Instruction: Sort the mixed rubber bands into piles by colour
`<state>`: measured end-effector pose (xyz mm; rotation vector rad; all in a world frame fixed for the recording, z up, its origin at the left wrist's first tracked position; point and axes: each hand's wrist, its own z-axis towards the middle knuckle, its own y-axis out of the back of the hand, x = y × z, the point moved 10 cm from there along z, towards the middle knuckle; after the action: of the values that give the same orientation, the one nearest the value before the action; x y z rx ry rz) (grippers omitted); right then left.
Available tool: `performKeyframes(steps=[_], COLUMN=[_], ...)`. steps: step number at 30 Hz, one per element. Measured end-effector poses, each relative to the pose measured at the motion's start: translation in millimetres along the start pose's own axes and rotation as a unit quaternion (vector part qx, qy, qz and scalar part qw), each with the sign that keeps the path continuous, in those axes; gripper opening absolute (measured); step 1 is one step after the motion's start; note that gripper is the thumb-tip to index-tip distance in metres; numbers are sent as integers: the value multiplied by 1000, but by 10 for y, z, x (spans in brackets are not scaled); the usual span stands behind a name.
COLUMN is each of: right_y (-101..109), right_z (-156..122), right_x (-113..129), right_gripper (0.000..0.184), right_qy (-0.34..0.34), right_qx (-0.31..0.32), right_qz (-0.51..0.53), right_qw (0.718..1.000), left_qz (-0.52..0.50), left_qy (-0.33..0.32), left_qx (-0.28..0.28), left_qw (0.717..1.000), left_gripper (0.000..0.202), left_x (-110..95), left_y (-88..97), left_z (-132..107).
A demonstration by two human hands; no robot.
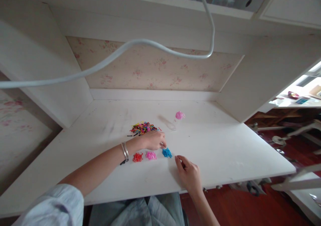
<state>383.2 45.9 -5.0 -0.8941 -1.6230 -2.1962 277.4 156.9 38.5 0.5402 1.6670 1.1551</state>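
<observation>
My left hand [154,140] reaches across the white desk, thumb and fingers closed together just above a small pile of blue rubber bands [167,153]. Anything in its pinch is too small to make out. To the right of the blue pile, my right hand [189,174] rests low near the desk's front, fingers curled in with the thumb; what they hold, if anything, is hidden. A pink pile of bands [150,155] and a red pile [137,157] lie left of the blue one. Behind my left hand spreads a larger mixed-colour heap of bands [142,128].
A clear container with a pink cap [180,115] lies farther back on the desk [213,142]. A white cable [142,42] hangs across the upper view. Side panels [265,75] and an overhead cabinet [190,1] frame the desk. A white chair [301,182] stands at the right.
</observation>
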Motion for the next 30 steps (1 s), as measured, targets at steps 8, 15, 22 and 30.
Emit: performKeyframes(steps=[8,15,22,30], right_y=[-5,-26,-53,-71], right_z=[0,-5,-6,99], right_x=[-34,-46,-36,-53], right_gripper=[42,42,43,46], right_qy=[7,4,-14,-66], right_qx=[-5,5,26,42], right_qz=[6,9,-8,27], right_qw=[1000,1000,1000,997], left_qz=[-6,-212,-350,-395], left_qy=[14,175,298,296], left_qx=[-84,-228,-312,-327], left_qw=[996,934,832,806], left_gripper=[26,30,43,46], left_x=[-39,43,415,582], left_y=[266,414,-235,-499], left_z=[-191,-1208,-2257,-2469])
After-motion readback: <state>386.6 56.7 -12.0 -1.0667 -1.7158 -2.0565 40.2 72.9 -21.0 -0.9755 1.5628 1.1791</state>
